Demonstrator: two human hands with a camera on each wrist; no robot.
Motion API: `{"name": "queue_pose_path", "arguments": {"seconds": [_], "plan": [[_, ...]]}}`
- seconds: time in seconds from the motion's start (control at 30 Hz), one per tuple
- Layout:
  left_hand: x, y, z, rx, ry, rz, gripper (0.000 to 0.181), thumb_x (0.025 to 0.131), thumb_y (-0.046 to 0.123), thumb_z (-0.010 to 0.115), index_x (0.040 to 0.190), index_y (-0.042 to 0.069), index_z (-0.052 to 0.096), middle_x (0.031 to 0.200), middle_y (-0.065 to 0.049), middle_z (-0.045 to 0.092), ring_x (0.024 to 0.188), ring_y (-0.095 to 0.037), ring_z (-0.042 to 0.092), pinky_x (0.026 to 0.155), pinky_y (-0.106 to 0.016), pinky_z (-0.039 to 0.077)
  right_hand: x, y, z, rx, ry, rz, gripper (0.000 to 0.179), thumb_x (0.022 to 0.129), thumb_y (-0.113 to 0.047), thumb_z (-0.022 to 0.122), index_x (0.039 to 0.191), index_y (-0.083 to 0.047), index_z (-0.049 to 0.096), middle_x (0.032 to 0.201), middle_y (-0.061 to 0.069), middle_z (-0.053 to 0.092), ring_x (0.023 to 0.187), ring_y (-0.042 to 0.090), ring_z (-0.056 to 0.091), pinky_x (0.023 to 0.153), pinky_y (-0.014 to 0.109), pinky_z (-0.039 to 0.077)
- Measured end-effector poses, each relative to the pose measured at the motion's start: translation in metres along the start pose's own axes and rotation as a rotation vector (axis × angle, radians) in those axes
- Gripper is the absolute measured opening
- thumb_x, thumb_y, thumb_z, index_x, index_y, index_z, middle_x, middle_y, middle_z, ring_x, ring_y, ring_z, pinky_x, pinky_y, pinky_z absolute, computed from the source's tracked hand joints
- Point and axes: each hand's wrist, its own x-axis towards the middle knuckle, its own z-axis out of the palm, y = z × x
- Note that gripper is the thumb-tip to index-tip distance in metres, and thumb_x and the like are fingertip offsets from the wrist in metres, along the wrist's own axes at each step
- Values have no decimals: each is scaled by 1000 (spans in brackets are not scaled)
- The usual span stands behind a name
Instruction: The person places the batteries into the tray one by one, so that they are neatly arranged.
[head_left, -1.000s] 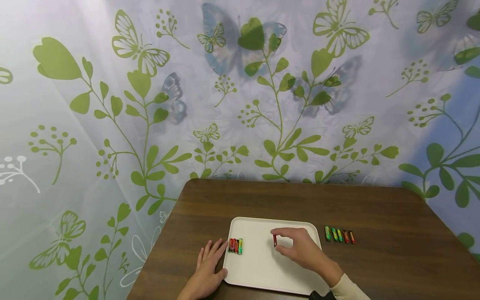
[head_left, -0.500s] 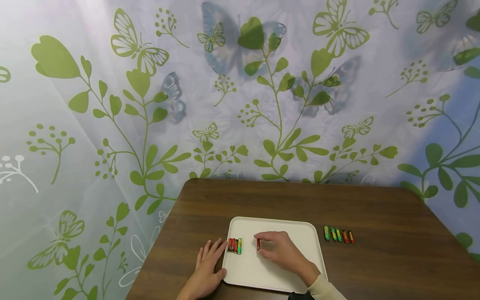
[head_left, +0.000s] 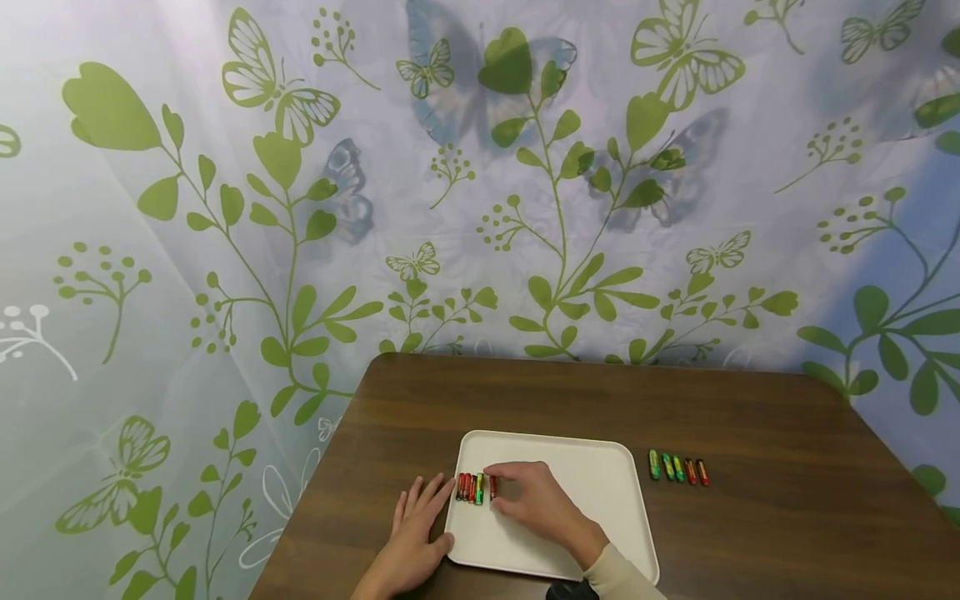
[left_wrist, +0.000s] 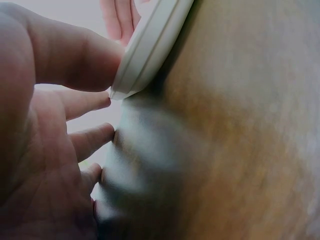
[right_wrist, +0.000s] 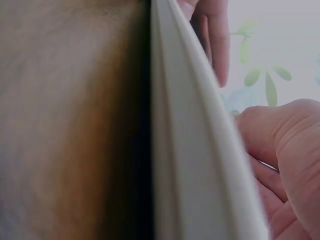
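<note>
In the head view my right hand [head_left: 542, 507] pinches a small red and black battery [head_left: 492, 488] between thumb and index finger, over the left part of the white tray [head_left: 555, 546]. Just left of it is a row of batteries [head_left: 470, 488], red and black ones with a green and yellow one at the right end. My left hand [head_left: 414, 533] lies spread on the table, its fingertips and thumb at the tray's left rim; the left wrist view shows that thumb [left_wrist: 85, 57] against the rim. In the right wrist view the tray wall hides the battery.
On the brown wooden table [head_left: 787, 517], right of the tray, lies a second row of batteries [head_left: 678, 468], three green and two red. A curtain [head_left: 480, 208] printed with leaves and butterflies hangs behind the table's far edge.
My right hand has carried the red battery leftward across the tray, up close to the row there. The left hand has stayed in place at the rim.
</note>
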Motion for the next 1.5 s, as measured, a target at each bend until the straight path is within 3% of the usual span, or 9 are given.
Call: {"name": "queue_pose_path", "arguments": {"seconds": [0.43, 0.73, 1.07, 1.27, 1.5], "plan": [[-1, 1, -1, -13, -3, 12, 79, 93, 8, 72, 168, 9, 44, 177, -27, 31, 166, -58, 2, 127, -75, -9, 7, -7, 12, -63, -13, 12, 41, 84, -6, 91, 123, -7, 81, 122, 3, 83, 115, 18, 78, 100, 41, 64], [0, 2, 0, -21, -5, 8, 79, 94, 9, 72, 168, 10, 44, 177, -27, 30, 166, -59, 1, 127, -75, -10, 0, -6, 2, -69, 22, -15, 44, 83, -9, 92, 125, -5, 80, 123, 4, 83, 115, 20, 79, 99, 41, 65], [-1, 3, 2, -31, -4, -2, 79, 93, 6, 70, 168, 10, 44, 177, -26, 30, 166, -59, 1, 127, -74, -11, -16, 6, -41, -6, -20, 108, 45, 88, -17, 92, 130, -9, 80, 130, 0, 81, 118, 22, 78, 100, 41, 65], [-1, 4, 2, -26, 1, -2, 79, 93, 7, 71, 167, 9, 44, 177, -27, 31, 166, -59, 2, 127, -74, -10, -34, 10, -72, -6, -77, 105, 46, 91, -25, 90, 133, -10, 79, 131, -1, 81, 112, 28, 80, 98, 40, 65], [-2, 4, 2, -33, -3, 4, 79, 93, 7, 70, 167, 7, 44, 177, -28, 30, 166, -60, 1, 127, -74, -11, -55, 19, -103, 2, -115, 31, 46, 91, -26, 90, 133, -10, 78, 129, 3, 81, 113, 28, 81, 98, 37, 65]]}}
